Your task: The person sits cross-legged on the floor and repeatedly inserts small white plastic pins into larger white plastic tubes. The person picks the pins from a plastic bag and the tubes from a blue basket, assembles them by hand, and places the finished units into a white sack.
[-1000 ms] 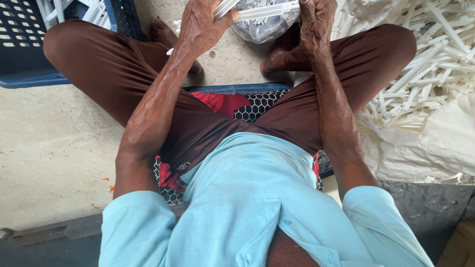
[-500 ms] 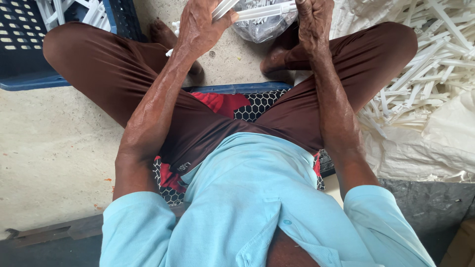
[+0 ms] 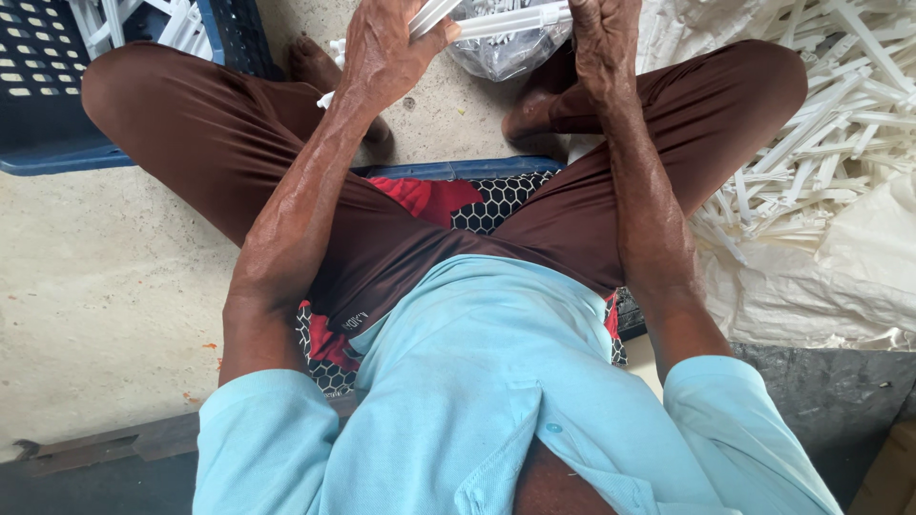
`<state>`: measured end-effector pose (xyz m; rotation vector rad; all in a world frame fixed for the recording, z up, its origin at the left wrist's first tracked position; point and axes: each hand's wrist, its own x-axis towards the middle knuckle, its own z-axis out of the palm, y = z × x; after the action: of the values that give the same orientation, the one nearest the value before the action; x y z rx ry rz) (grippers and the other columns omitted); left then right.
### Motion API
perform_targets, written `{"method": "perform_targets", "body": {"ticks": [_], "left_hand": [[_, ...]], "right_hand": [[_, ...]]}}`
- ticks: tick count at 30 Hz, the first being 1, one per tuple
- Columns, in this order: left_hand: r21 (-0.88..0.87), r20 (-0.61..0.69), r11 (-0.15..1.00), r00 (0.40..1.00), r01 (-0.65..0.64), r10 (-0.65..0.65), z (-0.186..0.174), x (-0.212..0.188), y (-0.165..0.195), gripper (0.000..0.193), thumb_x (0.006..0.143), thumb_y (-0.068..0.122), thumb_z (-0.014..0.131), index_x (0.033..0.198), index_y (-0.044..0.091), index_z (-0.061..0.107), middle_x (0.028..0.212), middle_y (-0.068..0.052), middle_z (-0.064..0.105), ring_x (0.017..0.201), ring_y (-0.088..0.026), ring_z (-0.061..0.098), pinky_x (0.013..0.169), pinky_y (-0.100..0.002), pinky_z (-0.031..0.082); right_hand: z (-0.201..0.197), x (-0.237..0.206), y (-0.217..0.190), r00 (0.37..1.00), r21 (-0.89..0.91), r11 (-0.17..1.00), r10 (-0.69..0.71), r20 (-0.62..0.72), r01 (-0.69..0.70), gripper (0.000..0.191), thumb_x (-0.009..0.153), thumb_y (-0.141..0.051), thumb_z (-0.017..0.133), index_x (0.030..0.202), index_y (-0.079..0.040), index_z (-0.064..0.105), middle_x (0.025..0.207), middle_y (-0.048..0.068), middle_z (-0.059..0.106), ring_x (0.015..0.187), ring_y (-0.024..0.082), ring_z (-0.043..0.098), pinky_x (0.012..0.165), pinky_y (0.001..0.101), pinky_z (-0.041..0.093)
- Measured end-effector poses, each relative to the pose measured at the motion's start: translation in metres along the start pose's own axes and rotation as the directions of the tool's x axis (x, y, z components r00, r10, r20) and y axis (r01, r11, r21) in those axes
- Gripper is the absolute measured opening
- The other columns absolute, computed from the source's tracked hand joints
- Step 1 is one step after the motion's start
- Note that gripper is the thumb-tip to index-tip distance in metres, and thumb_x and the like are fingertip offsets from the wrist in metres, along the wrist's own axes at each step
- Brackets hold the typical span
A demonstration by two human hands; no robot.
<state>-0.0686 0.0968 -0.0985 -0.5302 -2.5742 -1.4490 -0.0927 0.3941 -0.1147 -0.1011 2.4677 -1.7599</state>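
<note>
I sit low with my knees spread, looking down past my light blue shirt and brown trousers. My left hand [image 3: 386,52] is closed around a white plastic strip [image 3: 431,15] at the top of the head view. My right hand [image 3: 603,46] grips the end of another white plastic strip [image 3: 510,21] that lies across the mouth of a clear plastic bag [image 3: 498,52] between my feet. The bag holds more white pieces. The tops of both hands are cut off by the frame edge.
A blue slatted crate [image 3: 57,95] with white strips in it stands at the upper left. A heap of white plastic strips [image 3: 821,124] lies on a white sack [image 3: 840,277] to the right. I sit on a patterned red and black cushion [image 3: 448,200] over concrete floor [image 3: 95,305].
Both hands have stayed at the bag mouth. The view has shifted only slightly; no clear change in what either hand holds.
</note>
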Motion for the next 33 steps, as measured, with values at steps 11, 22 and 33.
{"method": "perform_targets", "body": {"ticks": [11,22,33], "left_hand": [[-0.01,0.013,0.998,0.998,0.056,-0.056,0.001,0.0,-0.002,0.029,0.098,0.024,0.086,0.108,0.001,0.07,0.085,-0.009,0.069,0.075,-0.02,0.069,0.069,-0.039,0.059],[-0.021,0.058,0.973,0.972,0.231,-0.229,-0.002,0.002,0.003,0.03,0.098,0.026,0.085,0.105,0.002,0.069,0.078,-0.008,0.069,0.065,-0.02,0.069,0.06,-0.037,0.058],[0.056,0.029,0.991,0.992,0.124,-0.126,-0.001,0.004,0.007,0.032,0.096,0.028,0.087,0.107,0.002,0.072,0.079,-0.009,0.071,0.069,-0.021,0.07,0.064,-0.039,0.059]], "right_hand": [[-0.005,-0.006,-0.004,0.99,-0.287,0.949,-0.141,-0.018,0.13,0.056,0.116,-0.053,0.049,0.108,0.002,0.061,0.09,0.016,0.047,0.082,0.027,0.045,0.072,0.049,0.041],[-0.004,-0.013,-0.023,0.801,-0.383,0.722,-0.592,0.092,0.577,0.047,0.127,-0.04,0.037,0.12,0.002,0.058,0.101,0.016,0.057,0.094,0.024,0.054,0.076,0.0445,0.047],[0.006,0.0,-0.012,0.983,-0.315,0.941,-0.158,-0.089,0.123,0.059,0.113,-0.05,0.05,0.074,-0.007,0.042,0.064,0.001,0.033,0.055,0.013,0.033,0.051,0.0324,0.029]]}}
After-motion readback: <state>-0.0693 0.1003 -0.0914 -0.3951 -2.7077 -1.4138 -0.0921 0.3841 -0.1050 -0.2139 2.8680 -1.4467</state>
